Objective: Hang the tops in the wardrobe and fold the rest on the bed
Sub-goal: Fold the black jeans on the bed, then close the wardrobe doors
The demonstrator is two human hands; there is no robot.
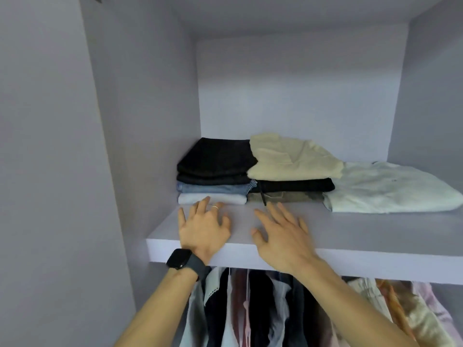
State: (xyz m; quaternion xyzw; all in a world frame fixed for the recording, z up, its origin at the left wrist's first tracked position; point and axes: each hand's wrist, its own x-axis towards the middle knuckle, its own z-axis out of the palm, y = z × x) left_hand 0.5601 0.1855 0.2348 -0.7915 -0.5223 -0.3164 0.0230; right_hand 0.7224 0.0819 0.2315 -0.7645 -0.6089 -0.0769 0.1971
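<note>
Both hands, left hand (204,227) and right hand (281,235), fingers spread, empty; over shelf (350,229) before folded clothes (218,179).

No words or numbers can be read here. The watch (179,258), just below the fingers (200,209) of the left hand, has a dark screen with nothing on it. The pale folded cloth (390,194), off to the right of the fingers, has one tiny dark mark, too small to read.
</note>
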